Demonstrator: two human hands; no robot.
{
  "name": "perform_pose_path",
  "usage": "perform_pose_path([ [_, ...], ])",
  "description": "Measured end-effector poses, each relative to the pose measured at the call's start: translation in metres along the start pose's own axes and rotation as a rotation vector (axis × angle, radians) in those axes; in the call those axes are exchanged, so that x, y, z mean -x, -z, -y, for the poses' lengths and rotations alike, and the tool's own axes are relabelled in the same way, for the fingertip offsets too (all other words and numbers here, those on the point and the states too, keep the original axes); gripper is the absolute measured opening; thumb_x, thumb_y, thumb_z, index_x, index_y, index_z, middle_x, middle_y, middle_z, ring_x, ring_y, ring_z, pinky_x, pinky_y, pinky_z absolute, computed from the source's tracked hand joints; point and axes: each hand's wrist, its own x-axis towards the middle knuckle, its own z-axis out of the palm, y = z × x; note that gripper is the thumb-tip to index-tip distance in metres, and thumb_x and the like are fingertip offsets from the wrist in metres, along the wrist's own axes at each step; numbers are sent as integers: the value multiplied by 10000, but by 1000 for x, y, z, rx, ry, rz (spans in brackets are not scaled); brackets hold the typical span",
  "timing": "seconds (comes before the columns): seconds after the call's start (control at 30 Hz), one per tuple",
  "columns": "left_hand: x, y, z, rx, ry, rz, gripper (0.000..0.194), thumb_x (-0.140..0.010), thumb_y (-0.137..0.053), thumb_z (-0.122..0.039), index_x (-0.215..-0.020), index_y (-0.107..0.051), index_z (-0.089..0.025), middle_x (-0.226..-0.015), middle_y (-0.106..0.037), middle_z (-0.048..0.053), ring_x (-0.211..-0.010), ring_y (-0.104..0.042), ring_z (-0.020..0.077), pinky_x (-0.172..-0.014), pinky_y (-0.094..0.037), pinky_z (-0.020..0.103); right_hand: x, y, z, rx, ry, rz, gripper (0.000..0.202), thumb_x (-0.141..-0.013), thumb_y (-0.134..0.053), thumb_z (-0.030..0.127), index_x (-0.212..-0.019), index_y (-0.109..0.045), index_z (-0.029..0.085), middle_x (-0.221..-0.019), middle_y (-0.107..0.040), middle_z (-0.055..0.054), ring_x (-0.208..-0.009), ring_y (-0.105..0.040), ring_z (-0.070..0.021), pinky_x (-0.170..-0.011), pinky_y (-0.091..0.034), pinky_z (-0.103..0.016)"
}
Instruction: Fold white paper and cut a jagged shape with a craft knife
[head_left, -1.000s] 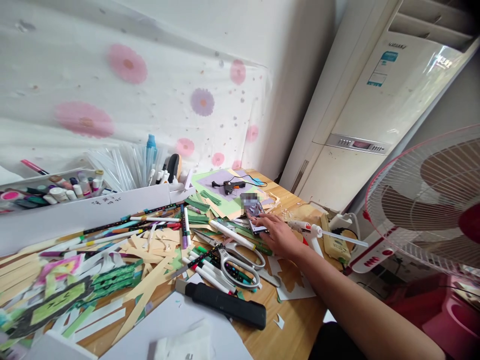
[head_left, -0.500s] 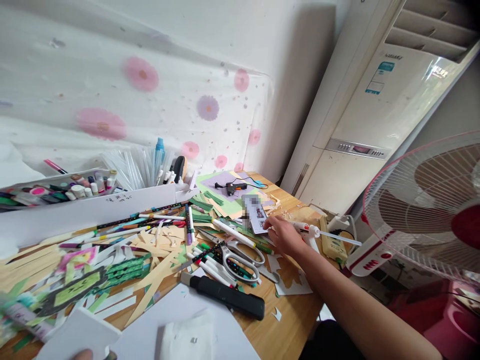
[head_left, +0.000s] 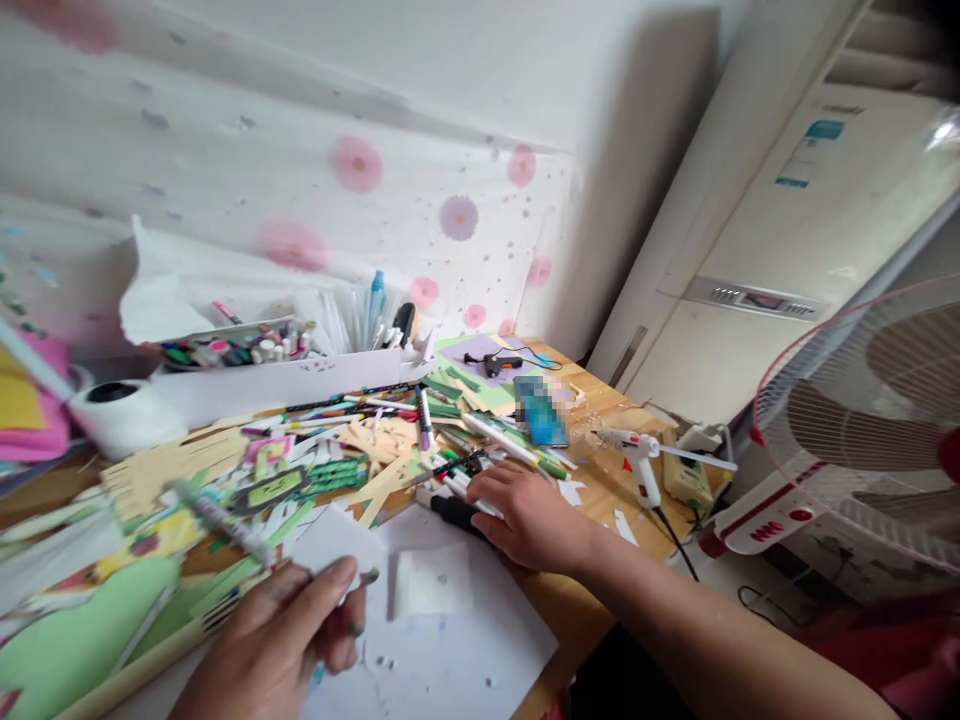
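Note:
My left hand (head_left: 289, 630) pinches a piece of white card (head_left: 334, 545) between thumb and fingers, above white sheets at the table's front. My right hand (head_left: 529, 515) is curled down over the pile of pens, beside a black-handled tool (head_left: 450, 512). Whatever lies under its fingers is hidden. A small white packet (head_left: 433, 580) rests on the white sheet (head_left: 442, 660) between my hands. Beyond my right hand lies a phone (head_left: 551, 425) with a blue, partly blurred screen. Pens (head_left: 510, 440) and cut paper strips (head_left: 382, 440) surround it.
A white glue gun (head_left: 641, 470) with a cord stands at the right, near a power strip (head_left: 686, 475) and a fan (head_left: 862, 400). Behind are a black glue gun (head_left: 499, 365) and a white box (head_left: 285, 380) of markers. A white roll (head_left: 127, 415) sits at left.
My right hand has left the phone and come nearer, down over the pens beside the black-handled tool. My left hand has come further into view with the white card. The view has shifted left.

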Motion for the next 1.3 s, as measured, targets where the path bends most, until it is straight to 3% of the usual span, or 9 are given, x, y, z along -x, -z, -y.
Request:
perform_pose_path([
  [0.07,4,-2,-8,23,51,155,390,-522,-800,-480,-521,-569,-167,-531,-570,-3,-483,-478,128,-443,-415,247,-2,-7,6,25,-57,5,152,-854,-542,219,-967,-636,179,-950,-665,-81,-907,-582,-228,-819,-443,-326],
  [0.17,10,-3,-12,85,76,250,333,-632,-754,-433,-557,-559,-174,-546,-570,-23,-486,-466,109,-475,-409,229,-6,-16,5,67,-142,16,184,-851,-547,216,-997,-638,149,-981,-643,-118,-959,-558,-271,-842,-436,-379],
  [0.33,15,-3,-10,118,84,288,317,-672,-730,-401,-567,-537,-173,-548,-564,-32,-479,-461,102,-476,-396,230,-6,-22,3,122,-206,26,196,-862,-545,229,-1003,-625,119,-1053,-583,-146,-1009,-527,-267,-891,-418,-382],
  [0.5,15,-1,-7,106,85,302,338,-671,-745,-395,-568,-518,-166,-565,-554,-36,-492,-458,89,-465,-371,214,-1,-24,9,131,-185,42,252,-802,-625,389,-866,-661,148,-1007,-584,-130,-1014,-492,-308,-891,-412,-427],
  [0.63,14,1,-7,83,92,346,341,-719,-711,-372,-580,-472,-172,-536,-514,-56,-461,-399,72,-464,-358,210,2,-26,7,54,-220,-9,181,-727,-684,314,-794,-648,150,-988,-584,-129,-992,-496,-318,-860,-420,-444],
  [0.73,16,1,-8,71,60,386,338,-743,-693,-327,-575,-442,-175,-513,-466,-71,-452,-360,64,-457,-350,200,8,-20,3,-124,-251,-59,152,-775,-626,289,-849,-598,158,-955,-592,-97,-901,-545,-246,-792,-456,-372],
  [0.9,19,-1,-8,76,54,388,265,-796,-634,-318,-612,-505,-178,-533,-519,-53,-465,-423,71,-462,-371,193,29,-1,17,-759,-76,-50,243,-908,-475,344,-1107,-472,203,-901,-592,-43,-787,-565,-172,-686,-464,-283],
  [1.03,22,-3,-8,109,68,412,208,-800,-635,-298,-646,-552,-185,-535,-543,-44,-465,-452,79,-443,-375,190,38,5,40,-774,33,38,263,-927,-452,357,-1145,-494,216,-986,-598,-54,-863,-564,-178,-723,-441,-268],
  [1.3,27,-2,-10,187,108,468,194,-793,-658,-292,-660,-581,-173,-508,-549,-42,-423,-437,69,-436,-414,185,33,-1,46,-733,46,258,454,-931,-325,548,-982,-554,160,-766,-564,-40,-642,-507,-146,-553,-375,-244],
])
